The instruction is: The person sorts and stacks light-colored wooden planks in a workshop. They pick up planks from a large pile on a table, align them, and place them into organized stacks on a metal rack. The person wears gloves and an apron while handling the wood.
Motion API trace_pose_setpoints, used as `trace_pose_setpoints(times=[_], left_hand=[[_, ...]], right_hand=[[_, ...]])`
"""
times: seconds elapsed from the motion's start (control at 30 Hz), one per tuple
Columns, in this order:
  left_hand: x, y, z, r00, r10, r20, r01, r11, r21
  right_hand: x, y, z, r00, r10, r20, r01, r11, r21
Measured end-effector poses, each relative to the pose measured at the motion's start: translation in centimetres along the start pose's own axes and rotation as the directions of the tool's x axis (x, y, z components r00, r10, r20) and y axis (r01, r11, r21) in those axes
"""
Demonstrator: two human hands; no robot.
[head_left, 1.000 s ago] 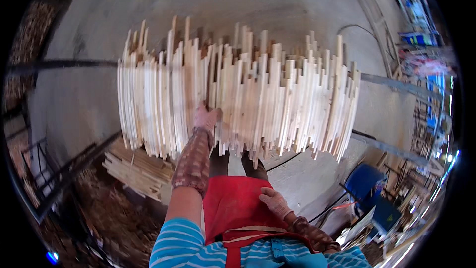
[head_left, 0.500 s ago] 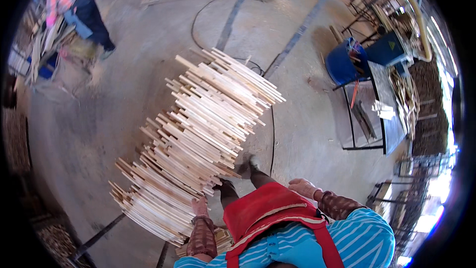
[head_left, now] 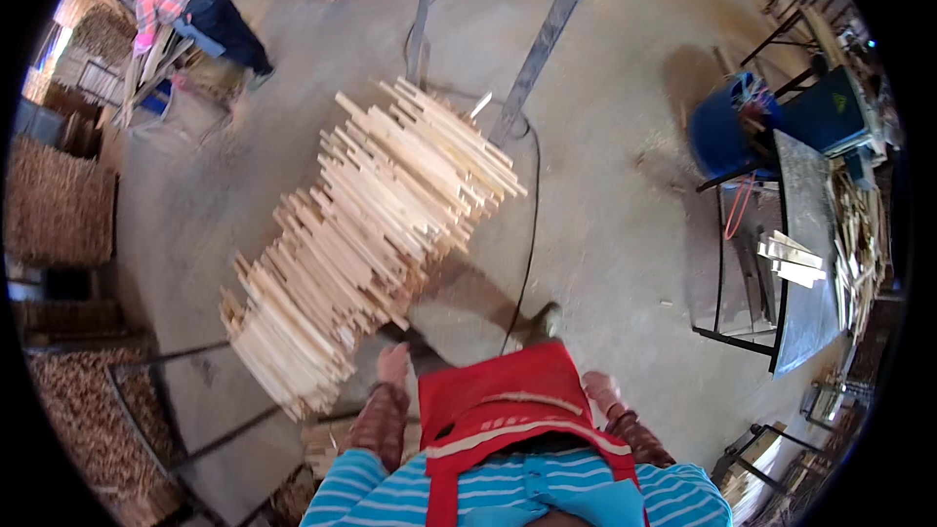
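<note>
A long row of pale wooden strips (head_left: 376, 195) lies side by side in front of me, slanting from the near left to the far middle. Their ends are uneven. My left hand (head_left: 393, 363) hangs just to the right of the row's near end, apart from the strips, with nothing visible in its loosely open fingers. On the other side of my red apron (head_left: 503, 390), my right hand (head_left: 602, 390) hangs low over the floor. It looks loosely open too and holds nothing that I can see.
At the right stands a metal-framed table (head_left: 808, 234) with short wood pieces (head_left: 793, 259), beside a blue barrel (head_left: 727, 127). A black cable (head_left: 533, 234) crosses the floor. Far left, a co-worker (head_left: 200, 5) bends over wood. Stacked wood (head_left: 61, 200) lines the left side.
My view has turned and shifted; the strips now sit farther left and the table nearer on the right. My left hand, earlier at the strips' near ends, is now apart from them.
</note>
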State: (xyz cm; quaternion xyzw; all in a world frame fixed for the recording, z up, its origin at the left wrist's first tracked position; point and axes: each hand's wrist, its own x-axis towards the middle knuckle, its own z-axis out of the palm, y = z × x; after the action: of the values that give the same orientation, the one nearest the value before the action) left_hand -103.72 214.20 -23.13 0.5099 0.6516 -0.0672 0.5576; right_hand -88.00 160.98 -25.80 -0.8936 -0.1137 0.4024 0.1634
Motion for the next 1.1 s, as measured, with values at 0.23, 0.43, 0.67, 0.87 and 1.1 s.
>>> trace_pose_setpoints(times=[0.23, 0.43, 0.67, 0.87, 1.1], left_hand=[[-8.0, 0.4, 15.5, 0.912, 0.399, 0.098, -0.407, 0.909, 0.088], [-7.8, 8.1, 19.0, 0.934, 0.12, 0.335, -0.177, 0.973, 0.145], [-2.9, 11.9, 23.4, 0.799, 0.222, 0.559, -0.5, 0.762, 0.412], [-4.3, 18.2, 24.9, 0.769, 0.3, 0.564, -0.196, 0.951, -0.24], [-5.5, 11.4, 14.3, 0.971, 0.123, 0.207, -0.025, 0.907, -0.42]], right_hand=[[-3.4, 5.0, -12.6, 0.806, 0.589, 0.059, -0.352, 0.397, 0.847], [-4.7, 8.8, -10.6, 0.797, 0.54, 0.272, -0.432, 0.193, 0.881], [-5.9, 7.7, -7.3, 0.993, 0.083, -0.084, -0.079, 0.996, 0.045], [-3.4, 9.4, -3.0, 0.996, -0.076, -0.041, 0.078, 0.996, 0.033], [9.9, 2.8, -12.8, 0.966, -0.073, 0.249, -0.084, 0.821, 0.564]])
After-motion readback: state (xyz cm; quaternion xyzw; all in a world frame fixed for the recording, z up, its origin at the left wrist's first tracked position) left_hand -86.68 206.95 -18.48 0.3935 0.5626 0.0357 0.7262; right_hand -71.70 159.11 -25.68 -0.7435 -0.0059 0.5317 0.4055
